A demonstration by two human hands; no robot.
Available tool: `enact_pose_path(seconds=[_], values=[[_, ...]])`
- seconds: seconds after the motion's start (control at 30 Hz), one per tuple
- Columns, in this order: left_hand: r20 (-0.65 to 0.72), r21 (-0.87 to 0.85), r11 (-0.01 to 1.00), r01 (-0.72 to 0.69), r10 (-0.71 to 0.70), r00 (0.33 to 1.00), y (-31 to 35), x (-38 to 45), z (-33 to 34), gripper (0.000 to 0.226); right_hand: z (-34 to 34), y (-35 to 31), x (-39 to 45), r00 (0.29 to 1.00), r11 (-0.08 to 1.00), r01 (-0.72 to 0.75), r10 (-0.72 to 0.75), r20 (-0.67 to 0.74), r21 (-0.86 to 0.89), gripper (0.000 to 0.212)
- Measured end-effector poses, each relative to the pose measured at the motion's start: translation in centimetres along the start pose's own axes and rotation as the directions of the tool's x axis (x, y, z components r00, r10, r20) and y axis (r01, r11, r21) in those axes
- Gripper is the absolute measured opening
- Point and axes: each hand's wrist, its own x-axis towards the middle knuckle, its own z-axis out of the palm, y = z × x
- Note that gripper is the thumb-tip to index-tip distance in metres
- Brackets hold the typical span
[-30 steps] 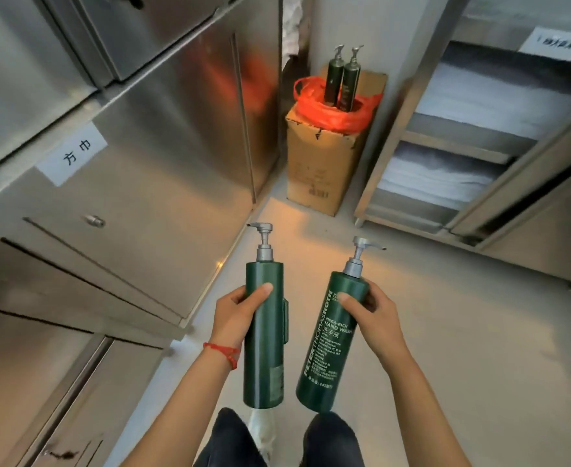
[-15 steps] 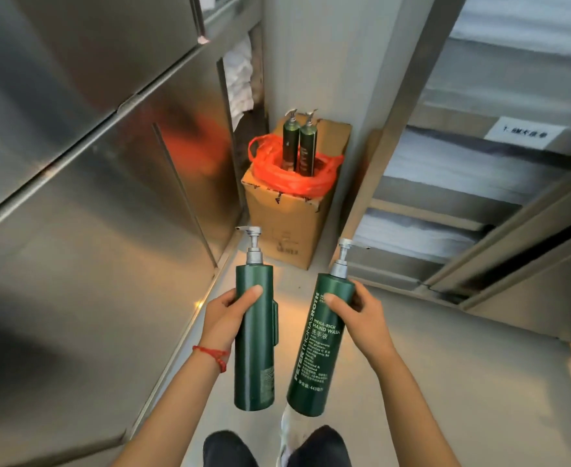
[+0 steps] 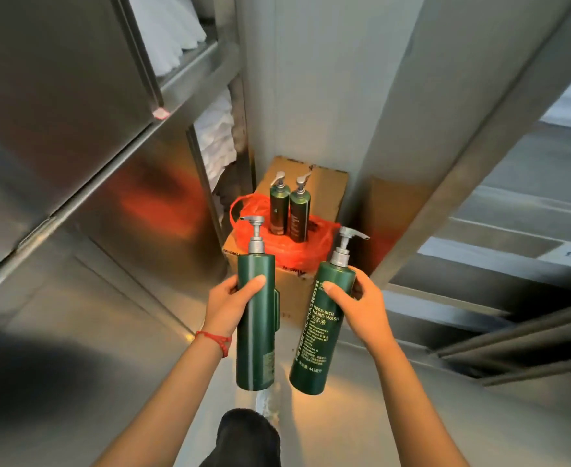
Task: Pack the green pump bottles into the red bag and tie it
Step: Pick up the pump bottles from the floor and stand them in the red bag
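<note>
My left hand grips a green pump bottle upright, its silver pump pointing up. My right hand grips a second green pump bottle, tilted slightly right, with white "hand wash" lettering facing me. Ahead, the red bag lies open on top of a cardboard box. Two more green pump bottles stand upright inside the bag, side by side. Both held bottles hover in front of and below the bag.
Stainless steel cabinet doors line the left side, with folded white linen on shelves beyond. A grey pillar stands behind the box. Steel shelving runs along the right. My knee shows at the bottom over the narrow floor.
I have walked closer to the box; the bag and its two bottles appear larger and nearer. Both hands keep holding their bottles in the same grip.
</note>
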Motion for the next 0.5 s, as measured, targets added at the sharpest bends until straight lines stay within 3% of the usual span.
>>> enact_pose_path(seconds=[0.1,0.27,0.5], values=[[0.012,0.018,0.999,-0.029,0.029,1.000,2.3,5.1,0.7,0.010,1.4,-1.1,4.9,0.998,0.998,-0.015,0.012,-0.059,-0.064,0.051],[0.020,0.103,0.993,-0.063,0.062,0.998,4.7,12.5,1.3,0.023,2.7,-3.5,11.0,0.994,0.988,-0.007,-0.009,-0.106,-0.151,0.047],[0.050,0.124,0.990,-0.060,0.054,0.997,5.9,20.0,2.9,0.040,3.8,-3.7,17.5,0.992,0.990,-0.012,-0.006,-0.123,-0.141,0.051]])
